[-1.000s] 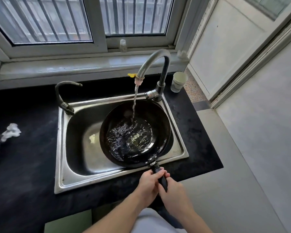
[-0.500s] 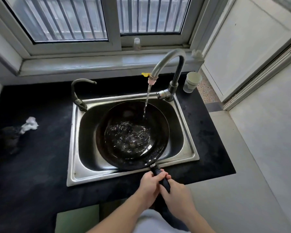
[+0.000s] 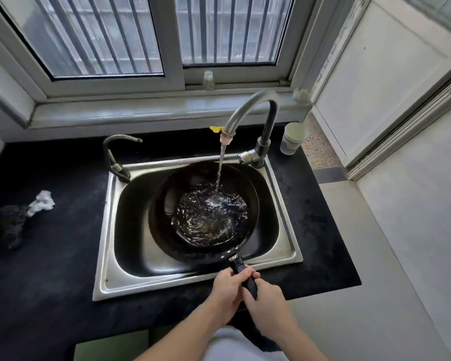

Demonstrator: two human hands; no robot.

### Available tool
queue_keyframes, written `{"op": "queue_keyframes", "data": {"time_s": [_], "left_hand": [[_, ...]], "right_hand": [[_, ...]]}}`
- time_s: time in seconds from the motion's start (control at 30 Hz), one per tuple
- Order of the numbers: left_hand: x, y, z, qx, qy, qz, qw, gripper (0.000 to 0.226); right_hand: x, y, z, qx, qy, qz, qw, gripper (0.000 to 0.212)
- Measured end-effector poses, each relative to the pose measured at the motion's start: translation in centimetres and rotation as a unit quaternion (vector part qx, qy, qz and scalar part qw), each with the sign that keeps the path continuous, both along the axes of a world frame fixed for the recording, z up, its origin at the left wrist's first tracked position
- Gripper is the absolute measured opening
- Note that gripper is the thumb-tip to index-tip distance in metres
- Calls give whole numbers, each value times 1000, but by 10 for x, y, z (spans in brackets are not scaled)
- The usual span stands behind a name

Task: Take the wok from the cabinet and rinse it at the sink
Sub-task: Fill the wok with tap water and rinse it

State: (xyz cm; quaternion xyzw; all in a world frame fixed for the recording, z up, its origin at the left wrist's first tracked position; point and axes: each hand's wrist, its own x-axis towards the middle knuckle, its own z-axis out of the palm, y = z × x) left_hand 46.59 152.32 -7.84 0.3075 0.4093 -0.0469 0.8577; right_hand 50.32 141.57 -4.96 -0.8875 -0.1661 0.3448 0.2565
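Fingers [image 3: 248, 272] of both hands: wrapped around wok [image 3: 203, 212] handle; wok apparently resting in sink [image 3: 110, 256], under running tap [image 3: 250, 110].

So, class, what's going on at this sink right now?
A person is rinsing a wok in the sink. The left hand and right hand both grip its handle at the near edge. The tap is running, and its stream lands inside the wok, where water has pooled. A cup stands on the counter right of the tap.
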Motion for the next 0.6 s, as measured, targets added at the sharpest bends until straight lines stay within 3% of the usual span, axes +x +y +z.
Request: {"op": "queue_keyframes", "data": {"time_s": [0.17, 0.37, 0.6], "left_hand": [[-8, 8, 2, 16, -5, 27, 999, 2], [-30, 4, -5, 21, 10, 16, 1000, 4], [-19, -5, -4, 8, -4, 6, 1000, 6]], "right_hand": [[-2, 8, -6, 24, -2, 10, 1000, 27], [-22, 2, -15, 27, 36, 11, 999, 11], [-17, -9, -11, 42, 29, -9, 999, 11]]}}
